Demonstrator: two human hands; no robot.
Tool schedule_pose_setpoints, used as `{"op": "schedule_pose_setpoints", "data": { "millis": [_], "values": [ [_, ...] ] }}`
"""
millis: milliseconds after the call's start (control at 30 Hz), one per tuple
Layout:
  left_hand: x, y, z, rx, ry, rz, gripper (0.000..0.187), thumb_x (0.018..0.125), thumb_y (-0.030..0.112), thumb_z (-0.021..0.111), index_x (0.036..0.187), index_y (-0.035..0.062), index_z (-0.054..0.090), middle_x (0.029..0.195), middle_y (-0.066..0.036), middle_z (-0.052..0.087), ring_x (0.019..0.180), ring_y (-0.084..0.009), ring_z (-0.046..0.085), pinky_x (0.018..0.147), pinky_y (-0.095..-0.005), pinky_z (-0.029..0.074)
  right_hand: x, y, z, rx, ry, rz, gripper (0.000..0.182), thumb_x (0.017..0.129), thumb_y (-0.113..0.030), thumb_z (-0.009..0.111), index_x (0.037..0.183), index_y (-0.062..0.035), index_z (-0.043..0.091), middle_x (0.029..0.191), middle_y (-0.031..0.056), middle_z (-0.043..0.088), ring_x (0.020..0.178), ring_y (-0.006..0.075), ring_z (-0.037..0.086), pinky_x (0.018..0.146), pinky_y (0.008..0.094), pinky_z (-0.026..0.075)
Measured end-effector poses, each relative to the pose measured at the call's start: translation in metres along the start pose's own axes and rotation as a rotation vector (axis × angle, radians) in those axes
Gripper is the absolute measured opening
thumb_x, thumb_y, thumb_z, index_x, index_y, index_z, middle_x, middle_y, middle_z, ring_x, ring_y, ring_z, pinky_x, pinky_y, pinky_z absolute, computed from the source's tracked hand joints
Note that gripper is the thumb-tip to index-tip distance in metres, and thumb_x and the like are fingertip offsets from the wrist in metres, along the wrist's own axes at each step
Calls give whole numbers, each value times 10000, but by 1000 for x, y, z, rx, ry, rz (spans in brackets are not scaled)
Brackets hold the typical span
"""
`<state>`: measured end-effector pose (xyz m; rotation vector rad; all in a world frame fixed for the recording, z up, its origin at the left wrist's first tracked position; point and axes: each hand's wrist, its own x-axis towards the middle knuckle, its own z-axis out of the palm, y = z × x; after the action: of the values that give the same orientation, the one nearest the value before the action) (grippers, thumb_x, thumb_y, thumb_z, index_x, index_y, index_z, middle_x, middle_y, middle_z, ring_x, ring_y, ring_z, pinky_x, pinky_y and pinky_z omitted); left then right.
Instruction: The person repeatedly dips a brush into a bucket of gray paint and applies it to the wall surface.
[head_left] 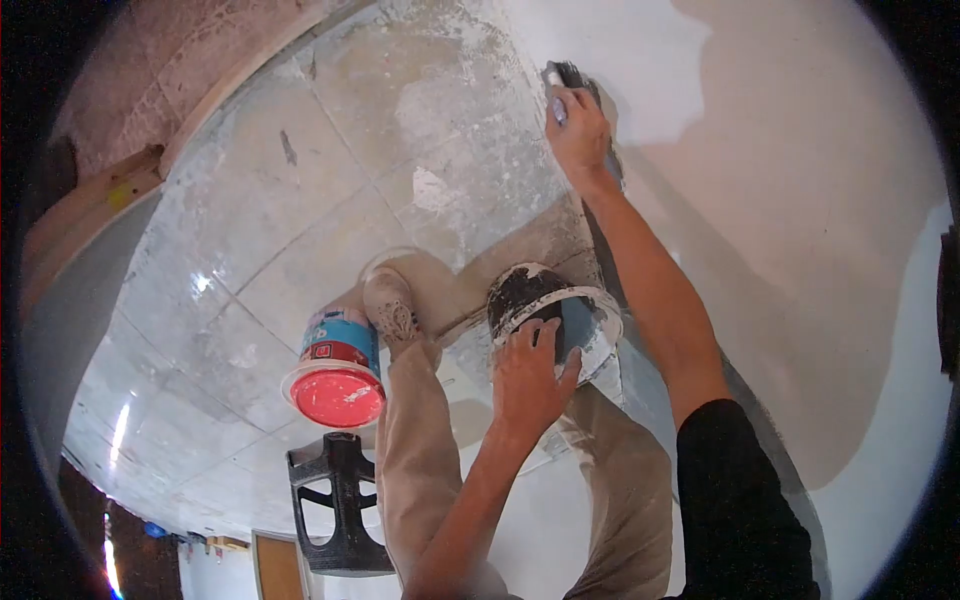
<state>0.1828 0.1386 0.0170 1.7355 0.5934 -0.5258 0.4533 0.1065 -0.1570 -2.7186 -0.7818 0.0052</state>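
My right hand (580, 135) is closed around a small paintbrush (556, 82) with a pale handle and a dark end, at the foot of the wall. Its tip is partly hidden by my fingers. Beside that hand, a dark strip (615, 165) runs along the base of the wall. My left hand (535, 375) grips the near side of a paint-smeared bucket (603, 300), fingers over its rim. Dark and white smears coat the bucket, which leans between my legs; its contents are hard to make out.
A paint tub (340, 395) with a red lid stands left of my shoe (392, 300). Behind it is a black plastic stool (345, 510). The tiled floor (290, 220) has white splashes. On my right, the wall (790, 200) shows a damp-looking darker patch.
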Motion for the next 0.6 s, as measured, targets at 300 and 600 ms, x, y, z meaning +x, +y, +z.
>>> {"op": "schedule_pose_setpoints", "data": {
  "millis": [300, 600],
  "values": [
    [-3, 1, -2, -23, 26, 1, 453, 887, 269, 666, 1253, 18, 573, 1198, -216, 598, 1076, -393, 598, 936, -505, 460, -15, -16, -51, 143, 169, -78, 224, 831, -103, 688, 1054, -101, 707, 992, 119, 671, 847, 337, 667, 738, 414, 546],
    [-3, -3, -4, -1, 23, 18, 465, 886, 277, 664, 1263, 22, 568, 1177, -215, 598, 1070, -392, 597, 925, -505, 463, 2, 22, -5, -40, 11, -65, 302, 800, -101, 701, 1099, -129, 681, 1032, 103, 649, 882, 331, 663, 749, 436, 545]
  ]
}}
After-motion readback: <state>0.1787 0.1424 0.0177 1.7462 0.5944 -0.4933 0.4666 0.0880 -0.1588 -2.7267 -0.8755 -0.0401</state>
